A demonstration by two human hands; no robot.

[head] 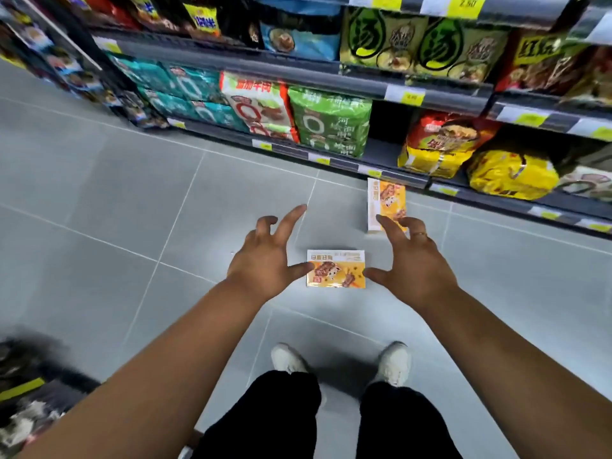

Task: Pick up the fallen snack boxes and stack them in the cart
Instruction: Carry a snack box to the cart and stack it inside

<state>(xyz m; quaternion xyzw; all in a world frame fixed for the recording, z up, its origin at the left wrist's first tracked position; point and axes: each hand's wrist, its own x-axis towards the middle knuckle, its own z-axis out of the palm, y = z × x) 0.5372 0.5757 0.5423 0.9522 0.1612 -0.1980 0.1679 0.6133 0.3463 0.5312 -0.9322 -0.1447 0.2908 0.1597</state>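
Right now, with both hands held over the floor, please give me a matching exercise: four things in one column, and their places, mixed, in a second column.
Things
1. near snack box
2. far snack box
3. green pack
4. white shoes

Places
A. on the bottom shelf
B. on the floor, between the left hand and the right hand
C. lowest in the view, on the floor
D. on the floor by the bottom shelf, beyond the right hand

Pairs: 1-B, 2-D, 3-A, 4-C

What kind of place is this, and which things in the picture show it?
Most likely a supermarket or grocery shop aisle. Long metal shelves are packed with bagged foods, such as the green packs, and yellow price tags sit along the shelf edges.
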